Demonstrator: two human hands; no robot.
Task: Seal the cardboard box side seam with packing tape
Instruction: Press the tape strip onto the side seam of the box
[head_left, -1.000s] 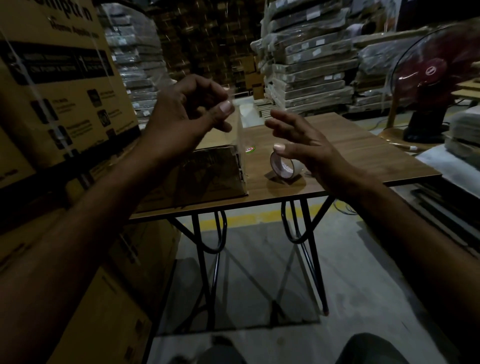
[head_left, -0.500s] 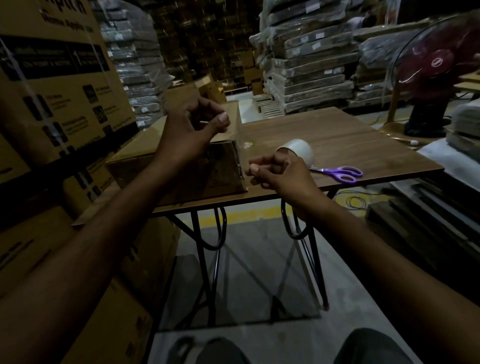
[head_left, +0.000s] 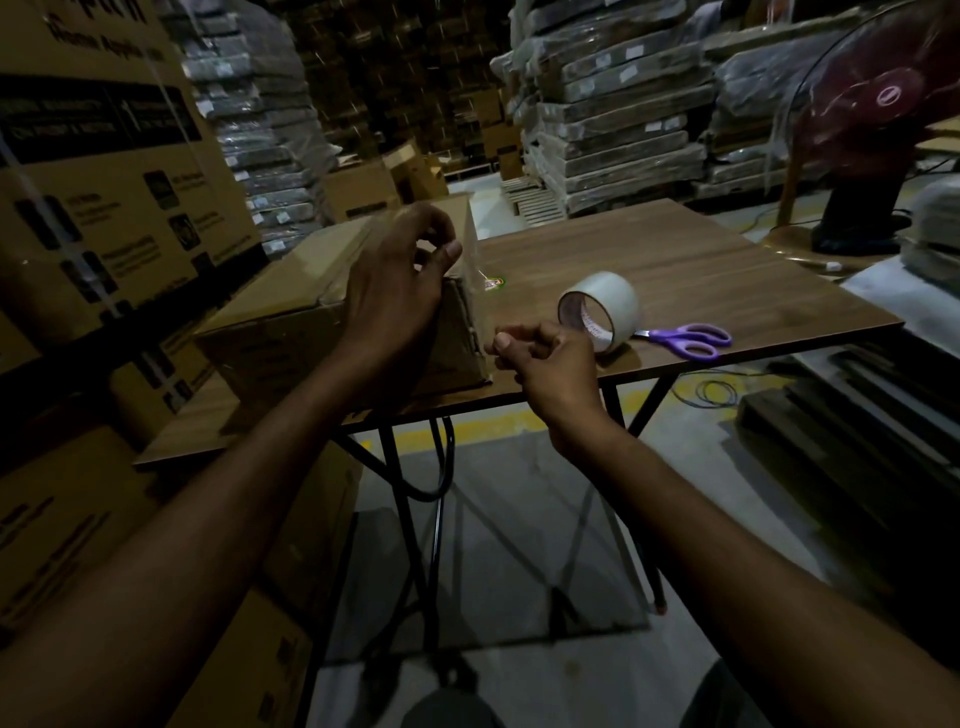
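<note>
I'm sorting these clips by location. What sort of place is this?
Most likely a warehouse or packing area: tall stacks of wrapped flat packages, large printed cartons on the left, and a folding table with a tape roll.

Tape roll (head_left: 602, 306) right of box (head_left: 291, 322)

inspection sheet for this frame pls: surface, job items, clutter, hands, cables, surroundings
Surface: wooden table, folding metal legs.
Job's things: cardboard box at table's left; clear tape strip stretched down its right corner; tape roll on edge beside it.
Clutter: purple scissors; small sticker.
Hands: left hand pinches strip's top; right hand pinches its bottom.
Cables: coiled cable on floor.
Surroundings: stacked cartons left, wrapped stacks behind, red fan right.
</note>
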